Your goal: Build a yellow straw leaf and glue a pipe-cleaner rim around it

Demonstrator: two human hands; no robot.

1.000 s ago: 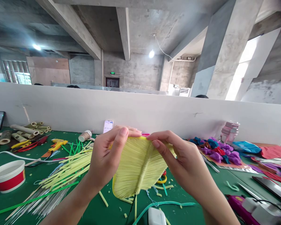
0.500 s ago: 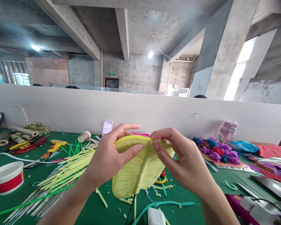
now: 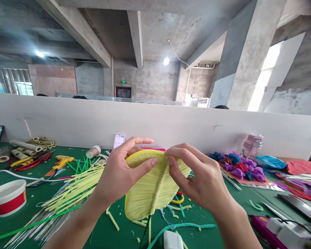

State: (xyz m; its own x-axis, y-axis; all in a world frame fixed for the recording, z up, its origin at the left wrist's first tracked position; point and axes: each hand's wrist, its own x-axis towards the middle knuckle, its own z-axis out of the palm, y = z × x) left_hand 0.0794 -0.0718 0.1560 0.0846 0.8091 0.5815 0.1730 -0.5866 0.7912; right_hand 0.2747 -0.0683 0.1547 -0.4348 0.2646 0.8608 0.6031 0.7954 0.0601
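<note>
A pale yellow leaf shape (image 3: 145,190), built of close rows of fuzzy pipe cleaners with a brighter yellow rim, stands between my hands above the green table. Its midrib runs down to a thin dark stem. My left hand (image 3: 129,166) grips the leaf's upper left edge, thumb on the near face and fingers behind it. With thumb and index finger, my right hand (image 3: 194,169) pinches the top edge where the midrib ends. Cut yellow pieces (image 3: 112,219) and a teal pipe cleaner (image 3: 186,225) lie below the leaf.
Yellow pipe cleaners (image 3: 75,188) and metal wires lie left, near a paper cup (image 3: 7,197), a yellow glue gun (image 3: 63,162) and pliers. A white case (image 3: 172,239) sits in front. Purple pieces (image 3: 245,166) and a power strip (image 3: 264,228) are right. A white partition (image 3: 155,121) stands behind.
My right hand has turned slightly, its knuckles shifting right and its index finger straightening along the top edge. The leaf and my left hand have barely moved.
</note>
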